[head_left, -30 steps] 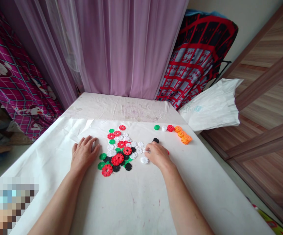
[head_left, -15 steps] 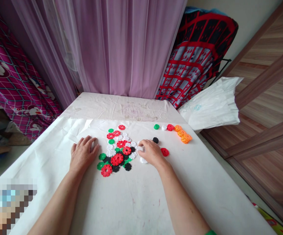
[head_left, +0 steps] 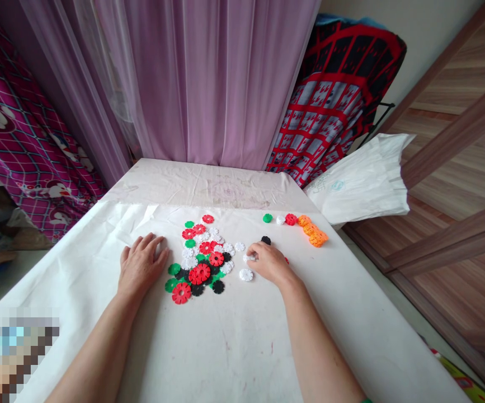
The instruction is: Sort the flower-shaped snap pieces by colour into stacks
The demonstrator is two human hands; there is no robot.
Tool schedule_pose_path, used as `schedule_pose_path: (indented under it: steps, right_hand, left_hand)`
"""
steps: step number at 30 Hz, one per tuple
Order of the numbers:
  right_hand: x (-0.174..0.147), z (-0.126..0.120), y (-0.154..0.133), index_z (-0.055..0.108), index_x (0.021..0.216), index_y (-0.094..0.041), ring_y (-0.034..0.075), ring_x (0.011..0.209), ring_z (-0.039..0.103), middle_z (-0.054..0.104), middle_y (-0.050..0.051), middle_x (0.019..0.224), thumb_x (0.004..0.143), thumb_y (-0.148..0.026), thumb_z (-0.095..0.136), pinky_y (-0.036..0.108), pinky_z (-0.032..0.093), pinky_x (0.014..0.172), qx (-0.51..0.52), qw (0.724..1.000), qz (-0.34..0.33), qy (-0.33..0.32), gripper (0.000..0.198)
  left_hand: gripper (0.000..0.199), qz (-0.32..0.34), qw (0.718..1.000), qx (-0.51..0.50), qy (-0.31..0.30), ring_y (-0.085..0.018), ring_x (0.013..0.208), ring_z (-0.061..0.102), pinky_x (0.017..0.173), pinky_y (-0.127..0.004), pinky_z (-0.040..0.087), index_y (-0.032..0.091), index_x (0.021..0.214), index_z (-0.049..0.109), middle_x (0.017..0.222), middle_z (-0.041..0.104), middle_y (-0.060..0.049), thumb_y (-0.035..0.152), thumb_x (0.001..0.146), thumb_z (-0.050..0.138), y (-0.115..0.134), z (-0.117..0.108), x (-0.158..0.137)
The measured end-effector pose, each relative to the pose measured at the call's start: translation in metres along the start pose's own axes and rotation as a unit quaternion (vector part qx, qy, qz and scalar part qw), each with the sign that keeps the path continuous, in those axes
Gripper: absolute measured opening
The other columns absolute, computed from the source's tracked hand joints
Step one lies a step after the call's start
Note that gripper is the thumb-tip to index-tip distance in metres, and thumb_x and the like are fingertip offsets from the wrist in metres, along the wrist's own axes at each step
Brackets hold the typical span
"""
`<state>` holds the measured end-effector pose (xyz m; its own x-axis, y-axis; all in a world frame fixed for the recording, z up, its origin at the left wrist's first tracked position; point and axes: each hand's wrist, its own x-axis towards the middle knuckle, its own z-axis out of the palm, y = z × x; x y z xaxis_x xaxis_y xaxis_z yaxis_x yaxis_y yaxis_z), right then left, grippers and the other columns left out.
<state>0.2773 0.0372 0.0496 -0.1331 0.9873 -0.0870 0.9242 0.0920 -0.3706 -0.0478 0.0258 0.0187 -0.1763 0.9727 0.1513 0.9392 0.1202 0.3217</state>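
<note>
My left hand lies flat on the white-covered table, fingers stretched, left of a pile of plastic snowflake discs. Right of that pile, my right hand has its fingertips closed on a white snowflake disc, low against the table. Another white disc lies just below those fingertips, and a loose white disc is up and to their left. A black disc rests beyond the knuckles. Most of a red disc is hidden behind the hand. In the pile, a large red disc lies over black and green ones.
Toward the far right lie a green disc, a white piece, a red cluster and joined orange discs. A white bag stands off the table's right edge. A purple curtain hangs behind.
My right hand has shifted a little to the right with a white disc at its fingertips, uncovering two other white discs. My left hand stays in place.
</note>
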Motion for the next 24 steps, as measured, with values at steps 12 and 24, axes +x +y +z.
schedule_pose_path:
  steps: [12, 24]
  right_hand:
    - [0.0, 0.004, -0.004, 0.067, 0.096, -0.021, 0.015, 0.089, 0.062, 0.068, 0.003, 0.104, 0.078, -0.016, 0.062, 0.026, 0.04, 0.077, -0.008, 1.0, -0.018, 0.003, 0.019]
    - [0.018, 0.004, -0.025, 0.066, 0.101, -0.024, 0.019, 0.105, 0.06, 0.069, 0.005, 0.11, 0.085, -0.016, 0.057, 0.028, 0.041, 0.086, -0.065, 0.997, -0.024, 0.02, 0.02]
  left_hand:
    - [0.049, 0.004, 1.0, -0.006, 0.004, -0.031, 0.142, 0.037, 0.117, -0.055, 0.023, 0.026, 0.13, 0.06, 0.149, 0.051, -0.009, 0.048, 0.094, 0.037, -0.002, 0.003, 0.0]
    - [0.048, 0.003, 1.0, -0.002, 0.003, -0.031, 0.142, 0.036, 0.117, -0.055, 0.023, 0.026, 0.131, 0.06, 0.148, 0.051, -0.009, 0.047, 0.094, 0.038, -0.002, 0.002, 0.0]
